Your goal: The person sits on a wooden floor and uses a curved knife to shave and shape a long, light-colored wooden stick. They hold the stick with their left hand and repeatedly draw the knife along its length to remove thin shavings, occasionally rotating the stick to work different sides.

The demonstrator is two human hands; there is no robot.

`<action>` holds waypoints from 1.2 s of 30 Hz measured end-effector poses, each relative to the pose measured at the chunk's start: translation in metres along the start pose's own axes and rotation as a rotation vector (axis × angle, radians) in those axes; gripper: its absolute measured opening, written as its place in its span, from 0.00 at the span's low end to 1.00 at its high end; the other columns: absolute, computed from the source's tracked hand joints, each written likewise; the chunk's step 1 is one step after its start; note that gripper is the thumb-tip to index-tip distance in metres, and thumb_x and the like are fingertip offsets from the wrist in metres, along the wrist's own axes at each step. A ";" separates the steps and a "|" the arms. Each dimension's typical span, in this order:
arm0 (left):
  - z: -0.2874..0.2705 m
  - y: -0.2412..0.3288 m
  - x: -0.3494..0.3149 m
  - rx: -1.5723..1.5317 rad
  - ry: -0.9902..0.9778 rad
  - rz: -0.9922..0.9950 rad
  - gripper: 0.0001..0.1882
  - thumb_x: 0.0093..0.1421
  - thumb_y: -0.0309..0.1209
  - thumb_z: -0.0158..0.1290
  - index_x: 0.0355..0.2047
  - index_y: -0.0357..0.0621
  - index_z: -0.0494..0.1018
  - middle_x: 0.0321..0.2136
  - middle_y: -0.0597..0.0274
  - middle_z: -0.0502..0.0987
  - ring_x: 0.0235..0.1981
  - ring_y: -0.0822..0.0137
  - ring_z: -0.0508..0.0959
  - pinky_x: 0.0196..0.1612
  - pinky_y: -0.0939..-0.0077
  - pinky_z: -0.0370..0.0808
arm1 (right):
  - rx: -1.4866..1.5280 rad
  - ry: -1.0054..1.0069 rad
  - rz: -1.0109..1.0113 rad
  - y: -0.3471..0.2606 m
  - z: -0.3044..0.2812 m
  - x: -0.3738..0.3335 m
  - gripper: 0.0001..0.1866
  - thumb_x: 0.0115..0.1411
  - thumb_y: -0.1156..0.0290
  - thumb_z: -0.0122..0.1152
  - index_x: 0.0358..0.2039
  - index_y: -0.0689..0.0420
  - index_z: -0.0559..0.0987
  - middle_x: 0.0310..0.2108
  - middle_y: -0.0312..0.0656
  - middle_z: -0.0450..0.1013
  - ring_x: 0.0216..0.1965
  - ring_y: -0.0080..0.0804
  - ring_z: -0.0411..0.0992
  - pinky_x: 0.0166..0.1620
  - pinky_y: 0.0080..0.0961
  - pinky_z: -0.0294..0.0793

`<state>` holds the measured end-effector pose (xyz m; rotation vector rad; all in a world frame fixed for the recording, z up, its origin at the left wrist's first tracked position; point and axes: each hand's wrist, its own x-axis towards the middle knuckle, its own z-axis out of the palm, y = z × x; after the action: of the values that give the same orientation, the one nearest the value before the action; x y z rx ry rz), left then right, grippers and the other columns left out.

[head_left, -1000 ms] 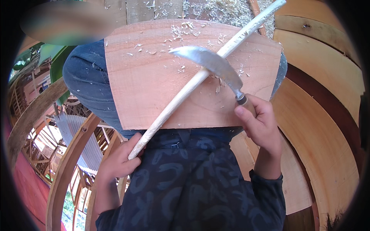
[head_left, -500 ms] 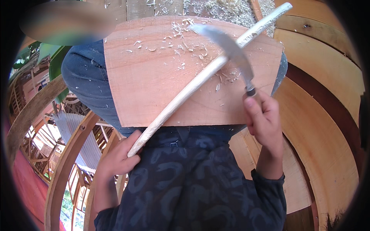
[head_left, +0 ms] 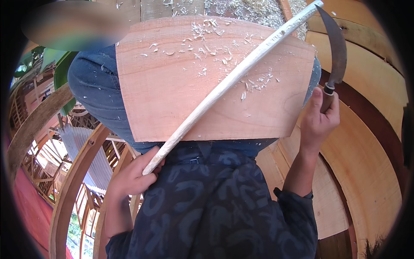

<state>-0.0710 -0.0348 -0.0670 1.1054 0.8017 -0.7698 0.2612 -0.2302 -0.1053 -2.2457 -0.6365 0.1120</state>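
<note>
My left hand [head_left: 137,173] is closed around the near end of a long, pale, peeled wooden stick [head_left: 215,94]. The stick runs up and to the right across a reddish wooden board [head_left: 164,108] that lies over my lap. My right hand [head_left: 320,116] grips the dark handle of a curved, sickle-like knife [head_left: 336,49]. Its blade points up, right of the board, with the tip close to the stick's far end. Curled wood shavings [head_left: 211,28] and small chips [head_left: 258,86] are scattered over the board.
Wooden planks [head_left: 366,159] form the floor on my right. More shavings [head_left: 250,11] are heaped beyond the board. On the left are a curved wooden rail [head_left: 75,190], a corrugated sheet [head_left: 82,151] and green leaves [head_left: 64,77]. A blurred patch covers the upper left.
The knife has swept from over the middle of the board out to the right, along the stick to its far end. My left hand and the stick have hardly moved.
</note>
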 end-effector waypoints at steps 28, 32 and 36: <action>-0.002 0.008 0.001 0.022 0.036 0.030 0.20 0.41 0.28 0.45 0.37 0.36 0.65 0.27 0.60 0.66 0.29 0.67 0.68 0.34 0.75 0.67 | 0.467 -0.627 0.491 -0.016 -0.005 -0.011 0.16 0.63 0.64 0.55 0.21 0.58 0.70 0.15 0.26 0.60 0.17 0.10 0.55 0.20 0.13 0.52; -0.004 0.005 0.000 0.001 0.053 -0.004 0.24 0.39 0.34 0.47 0.39 0.37 0.66 0.29 0.62 0.68 0.29 0.70 0.68 0.33 0.77 0.68 | 0.440 -0.625 0.474 -0.022 -0.004 -0.007 0.16 0.62 0.64 0.56 0.20 0.58 0.69 0.15 0.26 0.59 0.17 0.10 0.55 0.20 0.14 0.52; -0.002 0.012 0.004 -0.039 -0.007 0.035 0.19 0.43 0.29 0.45 0.38 0.37 0.65 0.28 0.61 0.66 0.30 0.68 0.67 0.36 0.74 0.68 | 0.367 -0.700 0.452 -0.026 -0.009 -0.009 0.16 0.62 0.65 0.57 0.20 0.59 0.70 0.15 0.26 0.59 0.18 0.11 0.54 0.21 0.14 0.52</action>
<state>-0.0588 -0.0299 -0.0655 1.0781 0.7865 -0.7259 0.2452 -0.2260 -0.0821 -1.9212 -0.3933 1.1779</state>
